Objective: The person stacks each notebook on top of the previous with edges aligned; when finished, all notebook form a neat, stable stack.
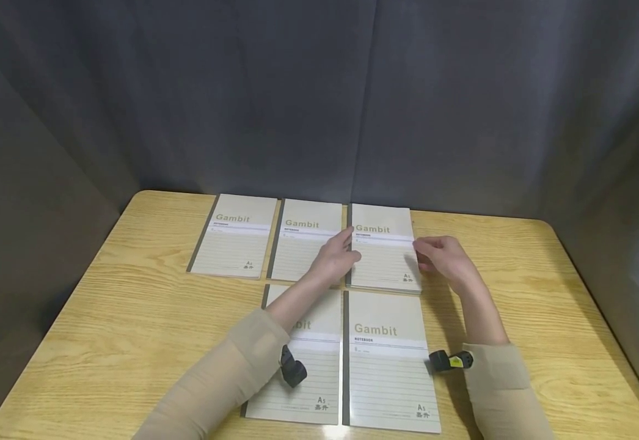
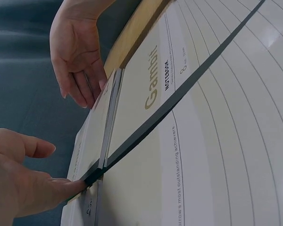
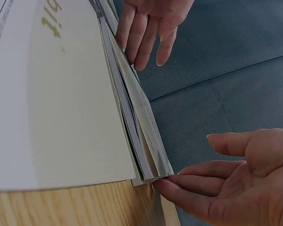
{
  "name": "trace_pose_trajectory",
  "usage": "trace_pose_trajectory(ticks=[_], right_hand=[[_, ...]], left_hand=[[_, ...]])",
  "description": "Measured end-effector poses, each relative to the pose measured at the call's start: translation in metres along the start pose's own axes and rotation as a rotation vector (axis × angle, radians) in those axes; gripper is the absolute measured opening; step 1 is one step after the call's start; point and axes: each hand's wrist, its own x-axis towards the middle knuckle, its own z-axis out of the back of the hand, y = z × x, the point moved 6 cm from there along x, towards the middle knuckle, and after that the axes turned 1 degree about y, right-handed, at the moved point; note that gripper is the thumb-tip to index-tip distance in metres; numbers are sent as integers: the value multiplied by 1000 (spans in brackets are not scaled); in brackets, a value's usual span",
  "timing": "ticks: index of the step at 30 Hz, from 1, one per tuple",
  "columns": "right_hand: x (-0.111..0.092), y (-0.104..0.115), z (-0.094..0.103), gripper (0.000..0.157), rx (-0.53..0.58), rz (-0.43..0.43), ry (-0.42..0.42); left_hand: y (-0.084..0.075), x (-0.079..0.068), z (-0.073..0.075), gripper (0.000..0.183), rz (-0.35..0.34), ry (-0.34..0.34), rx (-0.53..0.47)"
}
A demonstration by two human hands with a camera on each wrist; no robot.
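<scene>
A pale A5 Gambit notebook (image 1: 382, 263) lies in the back row at the right, with a thick edge like a stack of more than one. My left hand (image 1: 337, 260) touches its dark spine side with straight fingers, the thumb over the cover. On the opposite long edge are the fingertips of my right hand (image 1: 446, 260). In the right wrist view, that right hand (image 3: 240, 181) has extended fingers against the layered edge and its thumb held apart. The left wrist view shows the left hand (image 2: 26, 176) with fingers at the spine and thumb raised.
Two more notebooks, one at the far left (image 1: 234, 238) and one in the middle (image 1: 303, 226), share the back row. In front lie two others, the left one (image 1: 303, 373) partly under my left forearm, the right one (image 1: 391, 366) fully visible. Dark curtains (image 1: 319, 91) surround the wooden table (image 1: 132, 342).
</scene>
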Motion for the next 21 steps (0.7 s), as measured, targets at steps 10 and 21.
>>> trace_pose_trajectory(ticks=[10, 21], right_hand=[[0, 1, 0, 58, -9, -3, -15], [0, 0, -1, 59, -17, 21, -5]], left_hand=[[2, 1, -1, 75, -5, -3, -19], [4, 2, 0, 76, 2, 13, -75]])
